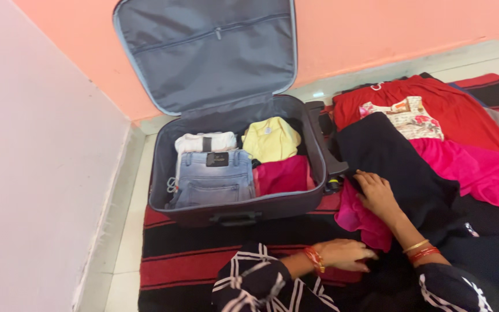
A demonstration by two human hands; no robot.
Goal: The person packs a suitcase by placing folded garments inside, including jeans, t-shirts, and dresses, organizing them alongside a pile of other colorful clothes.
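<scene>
My right hand (376,193) rests flat, fingers spread, on a black garment (399,162) that lies over a bright pink one (480,173). My left hand (345,254) lies low in front of me on dark cloth beside a fold of pink fabric (359,222); its fingers are loosely curled and seem to hold nothing. Both wrists wear red and gold bangles. To the left an open dark suitcase (313,138) holds folded blue jeans (215,179), a white top (203,141), a yellow garment (270,138) and a pink one (284,174).
The suitcase lid (203,52) leans against an orange wall. A red dress (451,110) and a floral top (411,118) lie at the right. All of it sits on a red and black striped mat (192,260); a white wall runs along the left.
</scene>
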